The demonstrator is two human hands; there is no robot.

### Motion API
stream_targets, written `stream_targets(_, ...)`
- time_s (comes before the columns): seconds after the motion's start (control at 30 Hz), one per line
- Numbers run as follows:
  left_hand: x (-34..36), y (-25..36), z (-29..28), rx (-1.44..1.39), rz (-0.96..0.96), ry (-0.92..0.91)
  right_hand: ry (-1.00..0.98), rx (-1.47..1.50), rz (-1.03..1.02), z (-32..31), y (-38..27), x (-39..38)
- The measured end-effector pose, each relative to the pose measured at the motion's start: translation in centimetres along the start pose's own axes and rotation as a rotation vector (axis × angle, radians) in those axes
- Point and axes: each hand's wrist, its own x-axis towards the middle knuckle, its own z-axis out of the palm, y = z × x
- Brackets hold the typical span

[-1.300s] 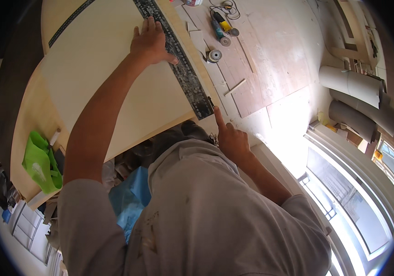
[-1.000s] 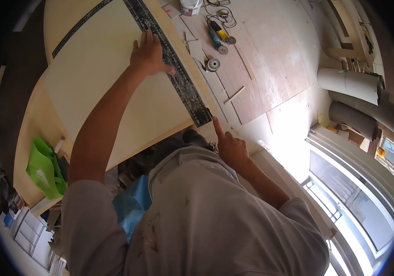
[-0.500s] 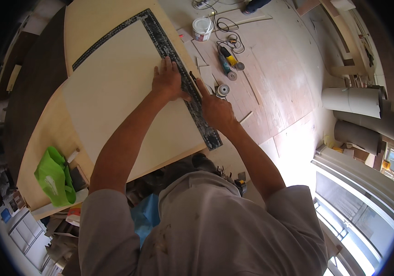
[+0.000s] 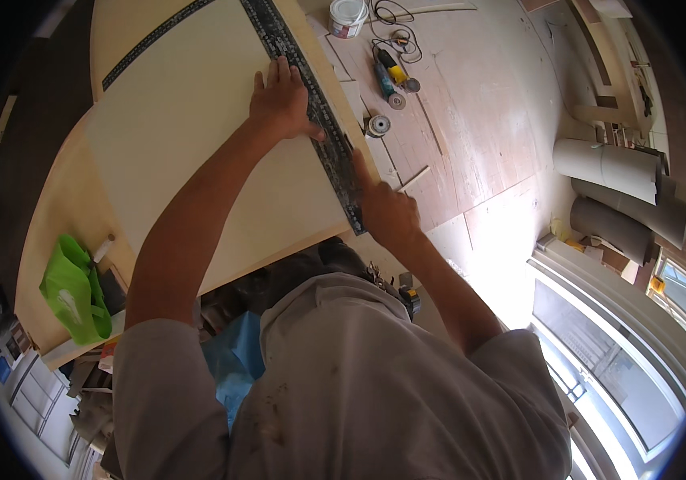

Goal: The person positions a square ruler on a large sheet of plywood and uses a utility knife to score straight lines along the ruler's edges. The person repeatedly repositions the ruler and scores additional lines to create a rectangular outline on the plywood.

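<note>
A large black framing square (image 4: pixel 273 32) lies along the right side of a pale cream sheet (image 4: pixel 191 136), which rests on a light wooden board (image 4: pixel 59 208). My left hand (image 4: pixel 280 104) presses flat on the square's long arm and the sheet beside it, fingers apart. Close to the square's near end, my right hand (image 4: pixel 389 210) grips a slim utility knife (image 4: pixel 349 142) with my index finger stretched along it. Only the knife's dark front end shows; my fingers cover the rest. The knife runs along the square's outer edge.
On the board's near left lies a green bag (image 4: pixel 75 296). Beyond the board's right edge, a white bucket (image 4: pixel 348 18), an angle grinder (image 4: pixel 391 84) with its cord and a spool (image 4: pixel 378 126) stand on the floor. A pale roll (image 4: pixel 607 170) lies far right.
My right hand has drawn the knife toward me along the square's edge. My left hand keeps pressing on the square. The whole view has shifted, so the board sits higher.
</note>
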Motion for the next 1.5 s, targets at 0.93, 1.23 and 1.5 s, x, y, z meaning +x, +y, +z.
stream_targets(0.93, 0.1, 0.1, -0.3, -0.083, 0.015, -0.014, 0.238, 0.253, -0.111, -4.9, -0.3, 9.0)
stream_targets(1.23, 0.1, -0.3, 0.4, -0.152, 0.014, 0.021, 0.195, 0.140, -0.147, -5.4, -3.3, 15.9)
stream_targets(1.5, 0.0, -0.2, 0.3, -0.110, 0.014, 0.032, 0.153, 0.200, -0.115, -6.1, -3.5, 16.1)
